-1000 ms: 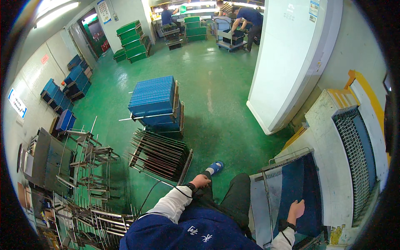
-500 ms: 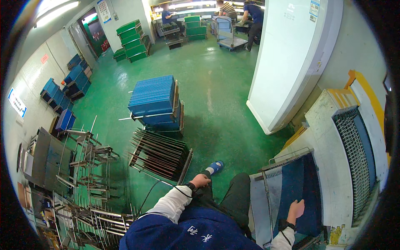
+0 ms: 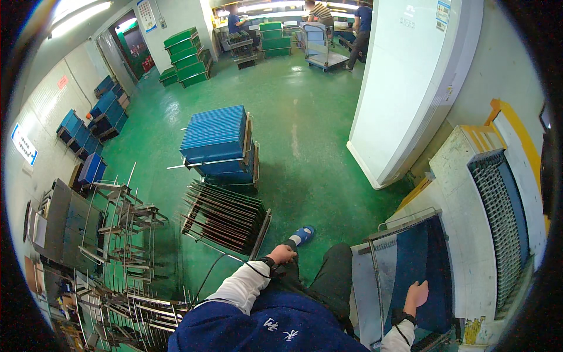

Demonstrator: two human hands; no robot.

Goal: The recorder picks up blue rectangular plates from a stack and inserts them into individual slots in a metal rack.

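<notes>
Head view: the left hand (image 3: 283, 254) has its fingers curled in, nearest a rack of dark plates (image 3: 226, 218) on the green floor (image 3: 293, 170); I can't tell whether it grips anything. The right hand (image 3: 417, 294), fingers bent, is over the dark blue sheet (image 3: 431, 249) on my right, contact unclear. Blue ribbed bins (image 3: 214, 138) stand beyond the plates.

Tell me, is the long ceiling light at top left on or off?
On: the ceiling light glows bright white along its length.
</notes>
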